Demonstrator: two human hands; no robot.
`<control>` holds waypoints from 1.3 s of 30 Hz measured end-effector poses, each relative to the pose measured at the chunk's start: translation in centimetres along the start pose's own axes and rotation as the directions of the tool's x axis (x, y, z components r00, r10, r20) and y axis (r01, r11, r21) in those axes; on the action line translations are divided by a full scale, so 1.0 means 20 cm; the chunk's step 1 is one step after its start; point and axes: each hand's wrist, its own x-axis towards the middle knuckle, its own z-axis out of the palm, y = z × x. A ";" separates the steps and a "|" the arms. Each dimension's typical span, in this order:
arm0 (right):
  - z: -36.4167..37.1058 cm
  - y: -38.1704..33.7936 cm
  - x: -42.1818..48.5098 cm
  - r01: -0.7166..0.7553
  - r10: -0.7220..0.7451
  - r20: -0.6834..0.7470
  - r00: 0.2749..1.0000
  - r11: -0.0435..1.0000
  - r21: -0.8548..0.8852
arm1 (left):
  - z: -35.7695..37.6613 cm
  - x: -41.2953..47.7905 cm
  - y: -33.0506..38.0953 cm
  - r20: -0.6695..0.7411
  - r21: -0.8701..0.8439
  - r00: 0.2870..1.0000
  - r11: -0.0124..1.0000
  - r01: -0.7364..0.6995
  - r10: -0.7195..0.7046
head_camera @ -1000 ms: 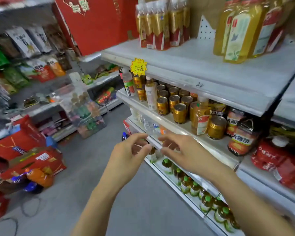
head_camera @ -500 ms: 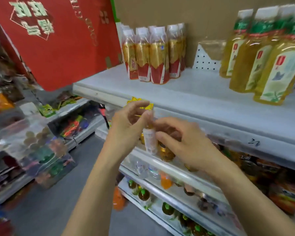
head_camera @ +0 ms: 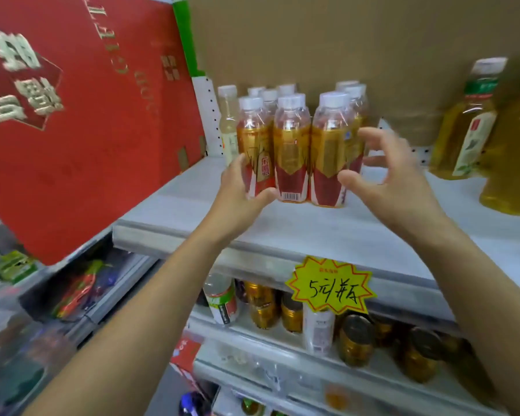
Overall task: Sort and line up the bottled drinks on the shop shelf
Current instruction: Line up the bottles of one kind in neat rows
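The white top shelf (head_camera: 282, 232) carries a tight block of gold-and-red bottles (head_camera: 291, 151), all upright with white caps, at its left end near the back. The left hand (head_camera: 240, 190) wraps thumb and fingers round the lower part of the front-left bottle (head_camera: 254, 136). The right hand (head_camera: 385, 181) holds nothing; its fingers are spread and curved just right of the front-right bottle (head_camera: 327, 151), apparently not touching it. The block stands between the hands, so squaring it likely means pressing inward from both sides.

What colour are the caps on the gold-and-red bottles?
White; the caps show best in the head view.
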 end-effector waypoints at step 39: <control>0.41 0.09 0.32 -0.446 0.445 0.040 0.895 0.894 0.035 | -0.45 0.79 -0.51 0.024 -0.156 0.999 0.987 -0.033 0.037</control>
